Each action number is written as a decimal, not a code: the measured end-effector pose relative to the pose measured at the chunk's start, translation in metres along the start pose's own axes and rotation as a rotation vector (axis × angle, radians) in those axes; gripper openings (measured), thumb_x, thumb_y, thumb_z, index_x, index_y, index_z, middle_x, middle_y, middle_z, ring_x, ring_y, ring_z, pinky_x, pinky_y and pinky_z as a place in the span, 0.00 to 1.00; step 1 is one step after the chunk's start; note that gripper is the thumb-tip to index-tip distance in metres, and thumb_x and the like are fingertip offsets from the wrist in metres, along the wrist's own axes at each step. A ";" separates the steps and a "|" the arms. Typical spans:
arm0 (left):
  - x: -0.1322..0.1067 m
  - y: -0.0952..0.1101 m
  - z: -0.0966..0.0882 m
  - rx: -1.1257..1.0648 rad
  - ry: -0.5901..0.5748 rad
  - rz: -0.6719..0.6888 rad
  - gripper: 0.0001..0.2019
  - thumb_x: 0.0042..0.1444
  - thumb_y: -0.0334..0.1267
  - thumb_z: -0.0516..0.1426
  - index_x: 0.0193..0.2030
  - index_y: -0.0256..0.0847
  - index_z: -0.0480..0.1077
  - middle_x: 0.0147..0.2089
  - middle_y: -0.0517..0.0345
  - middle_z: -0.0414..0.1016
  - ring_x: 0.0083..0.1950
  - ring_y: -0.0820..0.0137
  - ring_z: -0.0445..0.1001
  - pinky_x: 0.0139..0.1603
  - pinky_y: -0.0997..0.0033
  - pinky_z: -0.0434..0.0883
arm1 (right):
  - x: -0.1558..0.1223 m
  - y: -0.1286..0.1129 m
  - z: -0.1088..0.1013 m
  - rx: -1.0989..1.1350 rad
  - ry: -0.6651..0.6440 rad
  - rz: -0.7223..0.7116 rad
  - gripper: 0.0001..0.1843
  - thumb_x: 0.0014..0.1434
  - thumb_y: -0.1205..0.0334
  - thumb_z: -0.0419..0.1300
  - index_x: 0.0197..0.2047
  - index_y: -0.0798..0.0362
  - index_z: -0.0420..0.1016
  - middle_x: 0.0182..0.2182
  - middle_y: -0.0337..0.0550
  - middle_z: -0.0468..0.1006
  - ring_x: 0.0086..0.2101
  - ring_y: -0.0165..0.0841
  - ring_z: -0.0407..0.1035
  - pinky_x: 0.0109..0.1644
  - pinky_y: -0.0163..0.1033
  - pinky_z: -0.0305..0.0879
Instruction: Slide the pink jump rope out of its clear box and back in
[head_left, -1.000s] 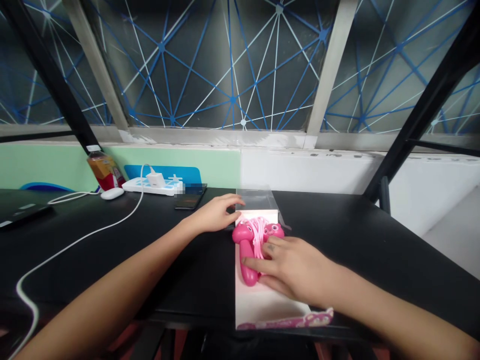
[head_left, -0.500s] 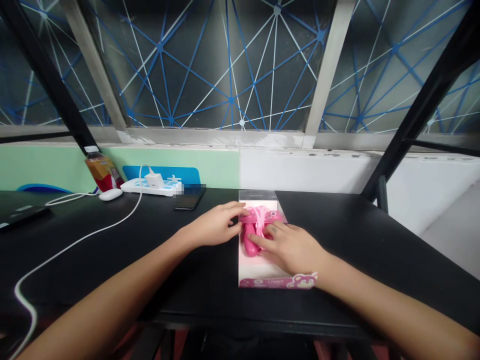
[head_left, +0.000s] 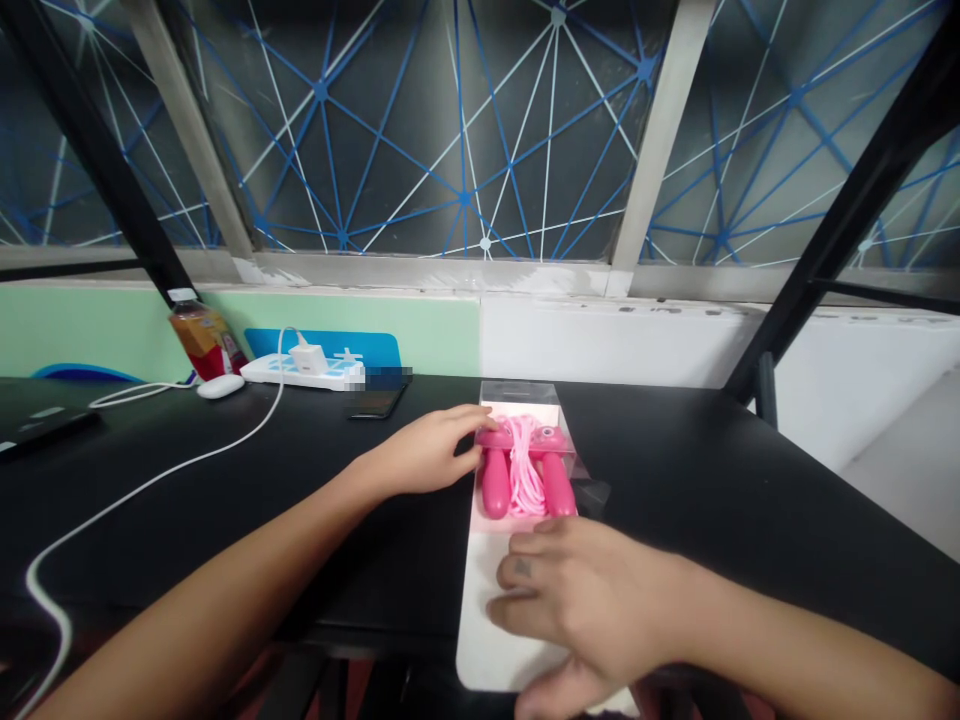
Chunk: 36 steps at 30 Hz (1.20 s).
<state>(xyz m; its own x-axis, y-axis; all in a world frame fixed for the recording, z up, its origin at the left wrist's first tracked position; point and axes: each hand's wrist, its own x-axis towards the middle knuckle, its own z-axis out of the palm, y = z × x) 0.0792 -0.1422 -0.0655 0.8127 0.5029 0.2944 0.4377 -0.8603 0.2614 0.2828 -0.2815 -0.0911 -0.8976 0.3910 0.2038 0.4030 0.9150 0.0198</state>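
Note:
A pink jump rope lies in a clear plastic box, its white cord coiled between two pink handles. The handles sit side by side, and the box rests on a long white card reaching towards me. My left hand stands at the box's left side, with fingertips against its edge. My right hand is on the card's near part, fingers over it and thumb below its edge. The card's far end is hidden inside the box, and my right hand covers part of its near end.
The black table continues on both sides of the box. At the back left stand a white power strip, a phone, a white mouse and a juice bottle. A white cable crosses the table towards me.
My right hand has moved off the jump rope towards me onto the white card. Both handles now show, and the printed pink card strip is out of sight.

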 end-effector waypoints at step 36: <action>-0.007 0.005 0.003 -0.048 0.009 0.029 0.13 0.61 0.32 0.51 0.51 0.46 0.71 0.57 0.55 0.72 0.55 0.64 0.73 0.49 0.66 0.72 | -0.020 0.028 -0.033 0.300 -0.044 0.403 0.28 0.59 0.53 0.61 0.62 0.49 0.67 0.55 0.48 0.74 0.51 0.40 0.70 0.56 0.47 0.64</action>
<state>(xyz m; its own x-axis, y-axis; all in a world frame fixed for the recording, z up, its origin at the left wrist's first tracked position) 0.0766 -0.1500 -0.0691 0.8213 0.4786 0.3105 0.3950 -0.8697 0.2959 0.3181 -0.2670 -0.0623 -0.6904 0.7171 0.0960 0.6559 0.6763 -0.3352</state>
